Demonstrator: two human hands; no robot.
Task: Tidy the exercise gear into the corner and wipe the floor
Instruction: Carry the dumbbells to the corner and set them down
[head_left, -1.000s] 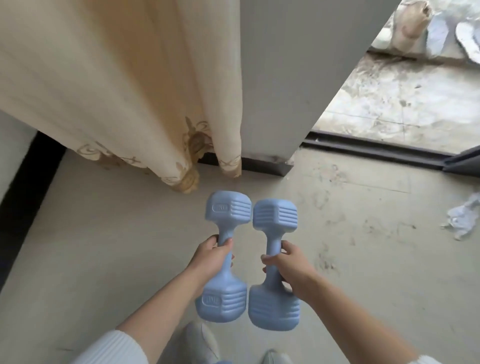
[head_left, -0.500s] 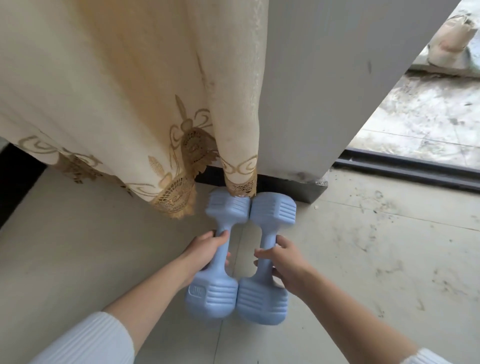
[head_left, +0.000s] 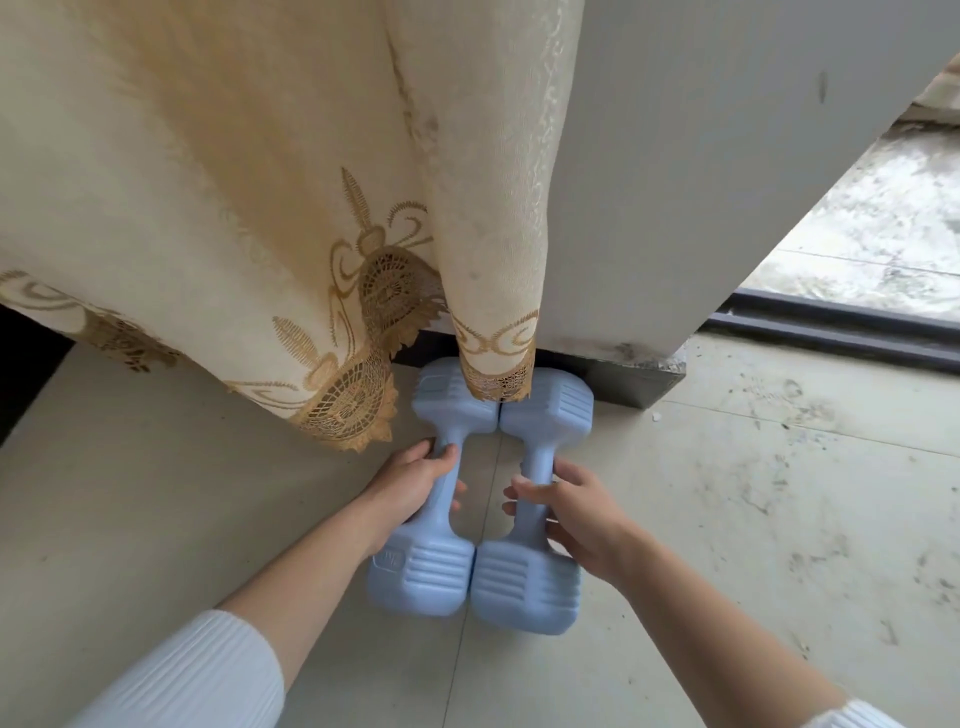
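Pair of dumbbells, pale blue moulded plastic, each with a slim handle and blocky ribbed heads; the left dumbbell (head_left: 423, 577) carries an embossed mark on its near head, the right dumbbell (head_left: 524, 587) shows none. Position: flat on the tiled floor (head_left: 753, 493), side by side, heads touching, long axes running 6 to 12 o'clock. The far heads sit under the lace hem of the cream curtain (head_left: 260, 208), close to the dark skirting (head_left: 639, 382) of the grey wall pier (head_left: 675, 182) at 12 o'clock; whether they touch it cannot be told. Left hand (head_left: 415, 483) wraps the left handle, fingers curled round it; right hand (head_left: 576, 514) curls over the right handle likewise. Edges: curtain folds from 9 to 12 o'clock, a black door track (head_left: 831, 327) at 2 o'clock. Open floor lies at 3 to 5 o'clock and at 8 to 9 o'clock.
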